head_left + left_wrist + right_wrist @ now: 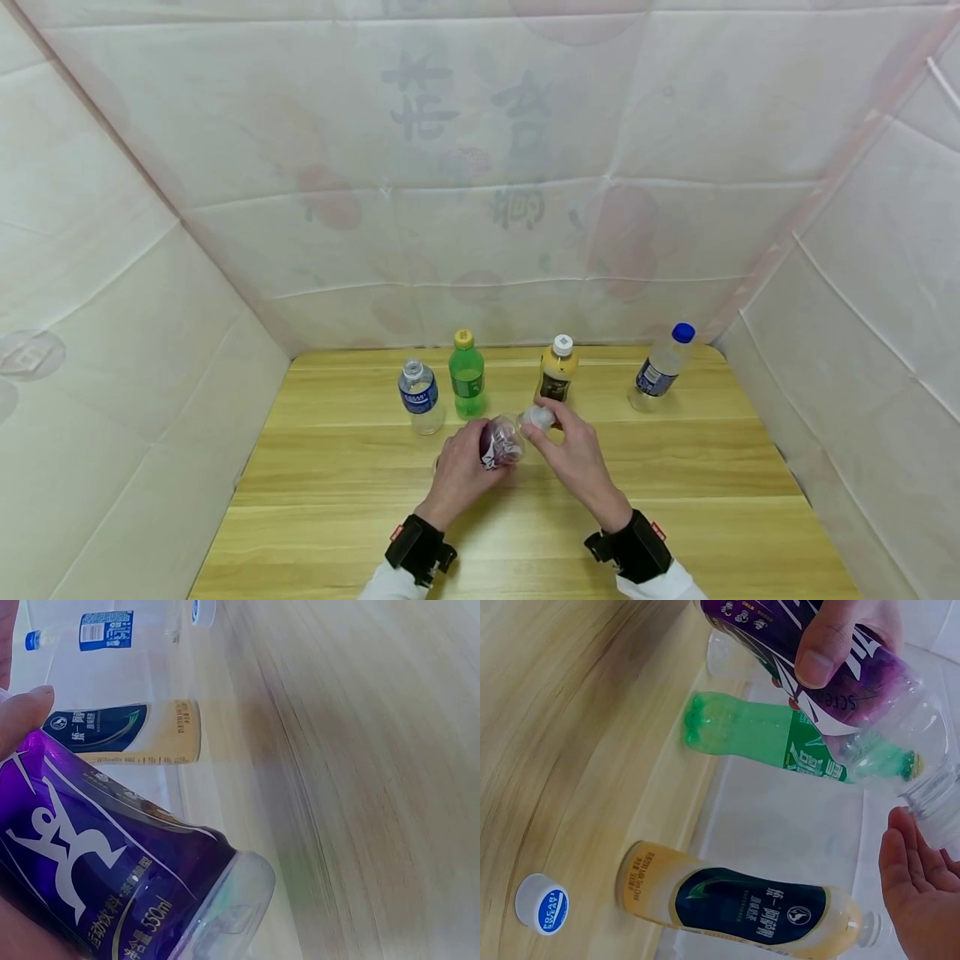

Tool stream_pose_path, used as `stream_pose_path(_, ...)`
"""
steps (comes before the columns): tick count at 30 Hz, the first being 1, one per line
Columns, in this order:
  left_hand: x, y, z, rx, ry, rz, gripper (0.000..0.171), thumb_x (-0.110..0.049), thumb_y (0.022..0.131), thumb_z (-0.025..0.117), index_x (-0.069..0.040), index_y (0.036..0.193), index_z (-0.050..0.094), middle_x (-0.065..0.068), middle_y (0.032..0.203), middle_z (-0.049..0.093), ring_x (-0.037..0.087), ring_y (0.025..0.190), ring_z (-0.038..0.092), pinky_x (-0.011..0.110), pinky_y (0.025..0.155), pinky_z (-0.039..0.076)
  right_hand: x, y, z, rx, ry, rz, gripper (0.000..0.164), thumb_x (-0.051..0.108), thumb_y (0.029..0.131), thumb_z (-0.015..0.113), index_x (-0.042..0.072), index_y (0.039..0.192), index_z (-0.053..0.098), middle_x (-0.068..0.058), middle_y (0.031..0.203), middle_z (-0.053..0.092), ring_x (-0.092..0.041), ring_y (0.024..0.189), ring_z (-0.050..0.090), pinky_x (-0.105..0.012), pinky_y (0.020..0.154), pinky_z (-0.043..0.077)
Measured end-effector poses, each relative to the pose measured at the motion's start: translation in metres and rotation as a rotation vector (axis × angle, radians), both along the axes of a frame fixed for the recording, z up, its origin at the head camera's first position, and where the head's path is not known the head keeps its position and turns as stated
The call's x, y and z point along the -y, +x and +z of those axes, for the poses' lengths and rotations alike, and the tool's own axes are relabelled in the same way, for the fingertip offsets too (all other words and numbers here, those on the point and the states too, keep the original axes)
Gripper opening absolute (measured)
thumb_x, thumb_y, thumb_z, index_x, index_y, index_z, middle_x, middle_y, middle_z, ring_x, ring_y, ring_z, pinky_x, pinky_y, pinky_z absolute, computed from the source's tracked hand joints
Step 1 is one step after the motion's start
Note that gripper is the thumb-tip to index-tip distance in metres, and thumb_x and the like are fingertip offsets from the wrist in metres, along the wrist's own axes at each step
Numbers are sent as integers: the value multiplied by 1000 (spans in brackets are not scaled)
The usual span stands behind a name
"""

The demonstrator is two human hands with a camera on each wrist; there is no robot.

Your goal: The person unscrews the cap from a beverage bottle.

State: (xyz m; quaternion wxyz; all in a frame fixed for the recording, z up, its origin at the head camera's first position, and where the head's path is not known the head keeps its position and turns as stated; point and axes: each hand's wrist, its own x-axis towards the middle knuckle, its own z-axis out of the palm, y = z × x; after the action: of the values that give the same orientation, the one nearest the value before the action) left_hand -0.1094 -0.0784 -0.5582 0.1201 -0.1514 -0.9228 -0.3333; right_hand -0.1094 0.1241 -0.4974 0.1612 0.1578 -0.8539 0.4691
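My left hand [461, 471] grips a clear bottle with a purple label [501, 443] above the table, tilted with its neck toward the right. The label's white running figure and "550ml" show in the left wrist view. At the neck, thumb and fingers of my right hand [581, 467] pinch the whitish, see-through cap [537, 417]. Behind the hands stands a yellow bottle with a dark label [757, 907]. A loose white cap with blue "POCARI SWEAT" print [541, 904] lies on the table near that bottle; in the head view I cannot make it out.
Along the back of the wooden table [315, 500] stand a clear bottle with a blue label [418, 397], a green bottle with a yellow cap [467, 377] and, farther right, a clear blue-capped bottle [660, 371]. Pale cloth walls [480, 233] enclose the back and sides.
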Motion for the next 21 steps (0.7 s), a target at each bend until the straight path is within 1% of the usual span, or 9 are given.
stream_pose_path(9,2,1,0,48,75,-34,74,-28,71,96,-4,129,57,11,116,68,27,102,67,48,88,57,-3,1,2,83,-36,69,45,15,95,77,0,135,61,-17,125,68,-32,111,69,-54,93,57)
stream_pose_path(14,5,0,-1,85,96,-70,74,-24,71,96,-3,130,57,12,119,67,29,105,66,49,92,56,-5,1,1,104,-44,114,45,16,96,75,1,136,61,-16,128,68,-32,116,67,-54,97,55)
stream_pose_path(17,7,-1,-2,106,101,-97,75,-22,72,96,-2,131,56,13,121,67,30,107,66,50,93,55,-7,1,0,100,-50,148,44,14,97,74,1,137,60,-15,129,68,-31,116,67,-52,98,55)
stream_pose_path(21,8,-2,-3,121,101,-116,76,-22,72,96,-2,132,55,13,123,66,30,108,65,51,93,55,-8,0,0,100,-54,183,44,12,98,73,2,138,59,-14,130,67,-30,116,66,-52,99,54)
